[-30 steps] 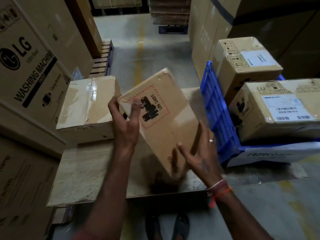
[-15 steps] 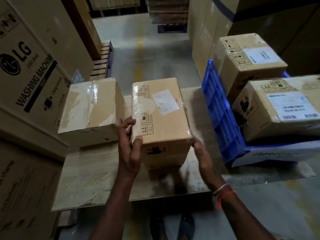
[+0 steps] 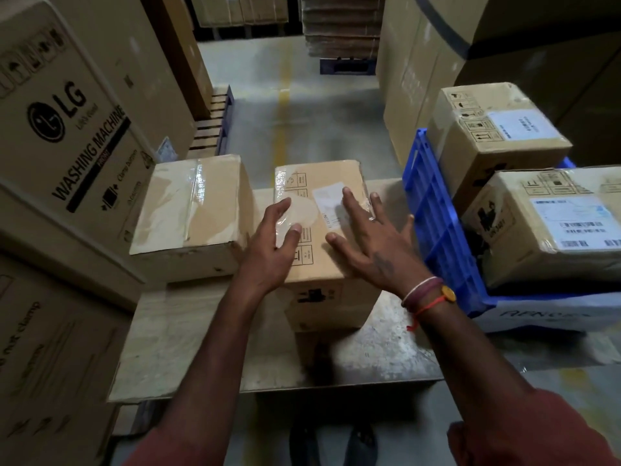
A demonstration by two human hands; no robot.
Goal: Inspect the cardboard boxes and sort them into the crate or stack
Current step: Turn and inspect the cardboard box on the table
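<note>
Lying lengthwise away: cardboard box [image 3: 322,243]

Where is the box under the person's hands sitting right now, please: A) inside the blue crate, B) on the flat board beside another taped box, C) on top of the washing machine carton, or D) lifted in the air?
B: the middle box rests on the flat board, right of the taped box and outside the blue crate, with the left hand and right hand open over its top.
</note>
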